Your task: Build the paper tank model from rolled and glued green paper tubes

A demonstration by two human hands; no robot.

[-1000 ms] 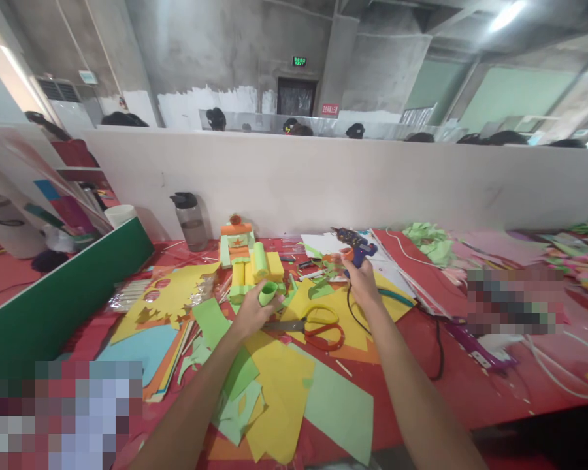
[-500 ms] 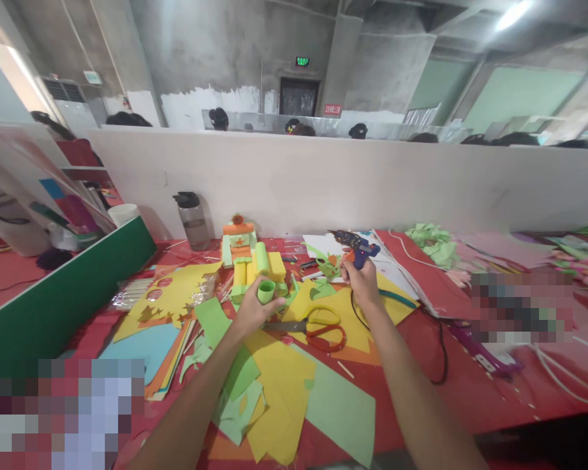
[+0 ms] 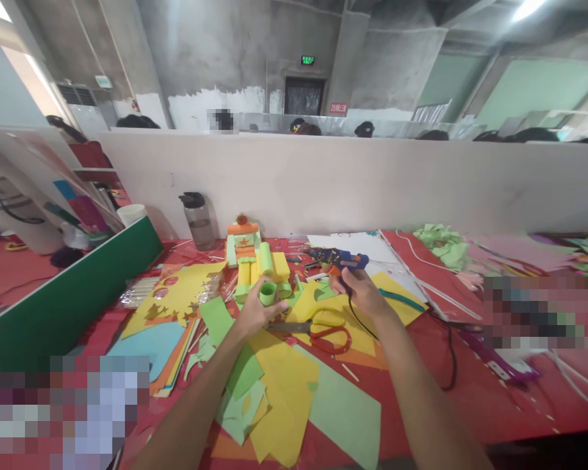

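My left hand (image 3: pixel 255 314) is closed around a short, light-green paper tube (image 3: pixel 267 294), its open end facing up toward me. Just beyond it stands a model of rolled paper (image 3: pixel 244 251) in orange, green and yellow; whether the tube touches it I cannot tell. In my right hand (image 3: pixel 362 295) is a blue hot glue gun (image 3: pixel 347 259), gripped by the handle. Its dark, glue-crusted nozzle points left, above the table and to the right of the model. Between my forearms lie scissors (image 3: pixel 331 339) with red and yellow handles, on yellow paper (image 3: pixel 279 398).
A grey bottle (image 3: pixel 196 225) stands at the white partition (image 3: pixel 353 183). A green board (image 3: pixel 78 294) borders the left side. Paper sheets and scraps cover the red table (image 3: pixel 421 418). The glue gun's black cord (image 3: pixel 453 359) and a purple power strip (image 3: pixel 502 365) lie at right.
My right hand has turned the glue gun more level, bringing its nozzle left and lower, nearer the tube. My left hand keeps its hold. The whole view has shifted slightly.
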